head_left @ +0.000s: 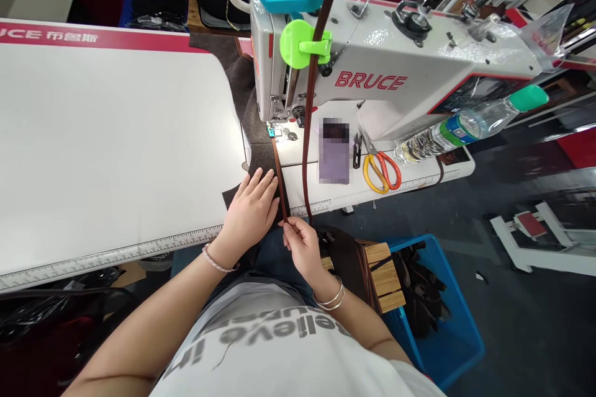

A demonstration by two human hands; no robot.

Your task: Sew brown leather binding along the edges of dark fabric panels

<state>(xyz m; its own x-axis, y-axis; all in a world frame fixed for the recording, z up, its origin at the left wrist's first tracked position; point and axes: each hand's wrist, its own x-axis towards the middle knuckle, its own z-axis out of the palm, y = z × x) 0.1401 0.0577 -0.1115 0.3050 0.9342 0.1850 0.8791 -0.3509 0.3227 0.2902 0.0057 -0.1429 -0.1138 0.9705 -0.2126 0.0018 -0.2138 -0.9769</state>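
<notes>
My left hand (252,208) lies flat on dark brown fabric (261,154), fingers stretched toward the sewing machine (372,62). With thumb and fingers pinched, my right hand (302,242) holds a narrow brown strip (281,183) near the table's front edge. From there the strip runs along the fabric's right side up to the presser foot (271,131). Another length of brown strip (307,130) hangs down past a green clip (305,44) on the machine head, and its lower end passes behind my right hand.
Right of the needle area lie a blurred purple rectangle (334,158), black thread snips (357,150), scissors (380,169) with yellow and red handles, and a water bottle (465,127). A blue bin (459,347) of dark pieces stands beside a wooden stool (385,276). The white tabletop (116,136) extends left.
</notes>
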